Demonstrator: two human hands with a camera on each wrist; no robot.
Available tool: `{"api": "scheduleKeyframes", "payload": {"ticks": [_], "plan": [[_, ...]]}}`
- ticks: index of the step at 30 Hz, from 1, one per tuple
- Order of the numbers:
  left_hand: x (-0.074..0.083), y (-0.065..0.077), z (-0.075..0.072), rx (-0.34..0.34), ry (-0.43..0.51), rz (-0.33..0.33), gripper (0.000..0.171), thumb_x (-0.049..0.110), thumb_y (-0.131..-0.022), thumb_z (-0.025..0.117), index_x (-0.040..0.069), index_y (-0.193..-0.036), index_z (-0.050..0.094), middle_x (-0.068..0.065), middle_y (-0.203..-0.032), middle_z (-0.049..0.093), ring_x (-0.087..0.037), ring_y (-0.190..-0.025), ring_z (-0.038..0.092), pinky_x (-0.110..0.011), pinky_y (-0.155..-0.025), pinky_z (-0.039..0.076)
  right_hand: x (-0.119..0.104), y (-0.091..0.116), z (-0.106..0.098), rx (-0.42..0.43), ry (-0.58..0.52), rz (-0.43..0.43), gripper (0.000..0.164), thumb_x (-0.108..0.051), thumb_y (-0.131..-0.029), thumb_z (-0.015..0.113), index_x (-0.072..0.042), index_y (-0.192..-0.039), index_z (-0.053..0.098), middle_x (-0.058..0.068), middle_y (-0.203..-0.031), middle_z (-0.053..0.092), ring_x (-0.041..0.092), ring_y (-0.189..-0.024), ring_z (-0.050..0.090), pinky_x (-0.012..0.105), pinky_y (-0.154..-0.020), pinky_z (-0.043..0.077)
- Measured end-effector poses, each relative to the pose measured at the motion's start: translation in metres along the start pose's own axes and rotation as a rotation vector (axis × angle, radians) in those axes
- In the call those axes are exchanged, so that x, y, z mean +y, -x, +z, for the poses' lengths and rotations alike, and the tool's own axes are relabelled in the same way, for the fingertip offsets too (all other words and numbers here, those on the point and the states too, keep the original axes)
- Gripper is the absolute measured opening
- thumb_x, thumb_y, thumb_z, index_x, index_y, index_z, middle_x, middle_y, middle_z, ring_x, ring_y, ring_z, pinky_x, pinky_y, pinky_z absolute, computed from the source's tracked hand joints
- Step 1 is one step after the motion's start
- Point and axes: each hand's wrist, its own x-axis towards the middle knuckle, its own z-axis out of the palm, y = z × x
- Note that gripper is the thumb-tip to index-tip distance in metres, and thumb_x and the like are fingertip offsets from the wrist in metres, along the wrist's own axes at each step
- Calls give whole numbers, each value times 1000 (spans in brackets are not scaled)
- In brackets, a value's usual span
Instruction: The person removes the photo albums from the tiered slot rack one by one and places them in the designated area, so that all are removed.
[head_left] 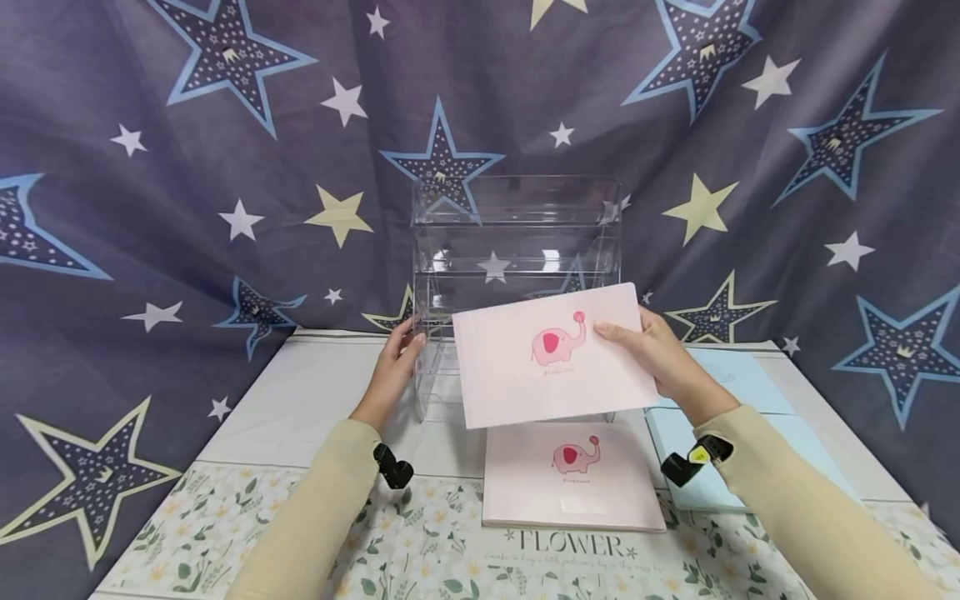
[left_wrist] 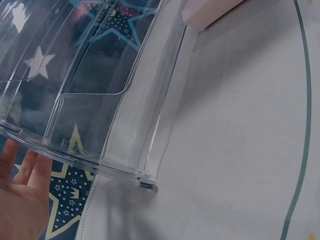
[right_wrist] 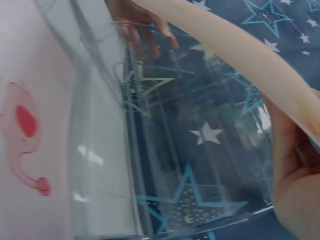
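Note:
My right hand (head_left: 660, 354) pinches the right edge of a pale pink notebook (head_left: 502, 367) with an elephant on its cover, thumb on the front. The notebook is raised and tilted before a clear plastic tiered rack (head_left: 517, 212), hiding its lower part. In the right wrist view the notebook (right_wrist: 235, 42) shows edge-on. My left hand (head_left: 392, 367) touches the rack's left side; in the left wrist view its fairly straight fingers (left_wrist: 39, 175) lie against the outer side of the rack (left_wrist: 85, 120). Below the raised notebook lies a pink stack (head_left: 525, 483) with the same elephant cover.
Light blue notebooks (head_left: 810, 454) lie on the table at the right, partly behind my right forearm. A flower-patterned cloth (head_left: 427, 542) covers the table's front. Behind the rack hangs a dark star-patterned curtain (head_left: 300, 167).

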Motion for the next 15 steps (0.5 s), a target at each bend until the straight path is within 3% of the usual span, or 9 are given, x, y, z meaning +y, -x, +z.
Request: {"api": "scheduleKeyframes", "payload": {"ticks": [5, 10, 15], "plan": [[1, -2, 0, -4, 17, 10, 55, 42, -106, 50, 28, -156, 35, -14, -142, 48, -35, -127, 48, -43, -93, 41, 14, 7, 5, -71, -7, 27, 42, -24, -99, 66, -4, -132, 50, 5, -93, 74, 24, -72, 73, 43, -62, 59], [2, -2, 0, -24, 47, -18, 55, 37, -106, 51, 25, -157, 35, -16, -145, 47, -35, -131, 46, -48, -100, 40, 31, 16, 11, -134, -42, 89, 43, -22, -100, 64, 0, -133, 48, 10, -95, 73, 25, -73, 73, 45, -62, 59], [23, 10, -2, -49, 42, -36, 55, 29, -107, 49, 17, -158, 32, -21, -146, 44, -38, -130, 45, -51, -101, 40, 44, 24, 21, -159, -85, 139, 45, -23, -100, 64, -1, -136, 48, 12, -96, 73, 24, -73, 73, 43, -63, 59]]}}
